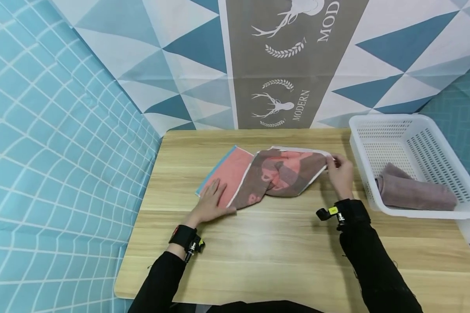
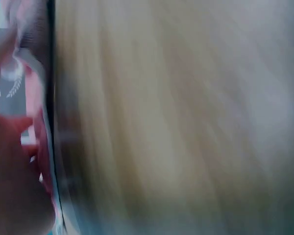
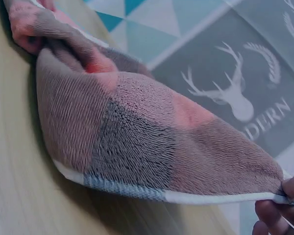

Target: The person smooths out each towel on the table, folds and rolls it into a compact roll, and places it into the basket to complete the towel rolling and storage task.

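A pink and brown patterned towel [image 1: 248, 178] lies twisted and partly folded across the wooden table, with a blue edge at its left end and white trim elsewhere. My left hand [image 1: 210, 203] rests with extended fingers on the pink left end; in the left wrist view the hand [image 2: 14, 166] is blurred at the left border. At the towel's right corner, my right hand [image 1: 341, 174] pinches the trim between thumb and fingers. The right wrist view shows the towel [image 3: 137, 132] sloping up to that pinched corner, its lower edge lifted, with the fingertips [image 3: 272, 215] at the corner.
A white perforated basket [image 1: 360, 163] stands on the right side of the table [image 1: 258, 261], holding a rolled mauve towel [image 1: 417, 193]. Behind the table hangs a patterned cloth [image 1: 196, 65] with deer prints. A blue gridded sheet [image 1: 62, 152] borders the left.
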### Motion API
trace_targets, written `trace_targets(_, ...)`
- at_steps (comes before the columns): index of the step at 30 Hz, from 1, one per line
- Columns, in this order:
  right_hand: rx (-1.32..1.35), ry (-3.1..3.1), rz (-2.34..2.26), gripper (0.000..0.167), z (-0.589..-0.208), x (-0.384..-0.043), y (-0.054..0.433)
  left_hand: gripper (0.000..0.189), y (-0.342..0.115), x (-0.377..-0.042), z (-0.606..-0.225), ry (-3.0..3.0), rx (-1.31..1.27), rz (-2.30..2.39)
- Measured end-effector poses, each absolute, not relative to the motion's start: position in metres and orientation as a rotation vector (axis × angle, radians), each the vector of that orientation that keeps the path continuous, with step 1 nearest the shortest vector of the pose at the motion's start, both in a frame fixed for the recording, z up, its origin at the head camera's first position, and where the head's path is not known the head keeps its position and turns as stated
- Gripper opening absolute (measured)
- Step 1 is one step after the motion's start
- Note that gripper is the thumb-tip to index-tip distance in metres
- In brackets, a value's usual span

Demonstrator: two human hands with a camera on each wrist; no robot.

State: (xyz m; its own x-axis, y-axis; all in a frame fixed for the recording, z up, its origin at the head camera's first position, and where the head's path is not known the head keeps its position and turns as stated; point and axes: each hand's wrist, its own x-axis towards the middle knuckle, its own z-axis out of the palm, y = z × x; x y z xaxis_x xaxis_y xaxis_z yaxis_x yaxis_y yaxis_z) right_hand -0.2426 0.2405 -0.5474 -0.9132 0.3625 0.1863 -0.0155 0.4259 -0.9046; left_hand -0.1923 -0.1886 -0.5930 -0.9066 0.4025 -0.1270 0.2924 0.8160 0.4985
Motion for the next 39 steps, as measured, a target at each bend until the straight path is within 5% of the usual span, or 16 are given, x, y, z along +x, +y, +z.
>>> trace_targets(3,-0.355,-2.323,1.406,0.031,-0.553,-0.236,0.251,0.103,-0.197,-0.186,-0.591,2.779,0.608,0.680)
trace_targets(9,-0.171,-2.667,0.730,0.020,-0.577,-0.226,0.254,0.050,-0.203,-0.181,-0.580,2.924,0.693,0.618)
trace_targets(16,0.126,-2.796,0.423,0.035,-0.590,-0.257,0.227,0.019,-0.200,-0.174,-0.565,2.908,0.638,0.600)
trace_targets(28,0.386,-2.888,0.448,0.055,-0.602,-0.333,0.173,0.048,-0.202,-0.151,-0.562,2.823,0.593,0.567)
trace_targets(35,0.344,-2.999,0.796,0.018,-0.601,-0.340,0.161,0.041,-0.203,-0.147,-0.561,2.823,0.562,0.603)
trace_targets(39,0.352,-2.992,0.847,0.013,-0.598,-0.337,0.163,0.026,-0.203,-0.150,-0.567,2.906,0.486,0.621)
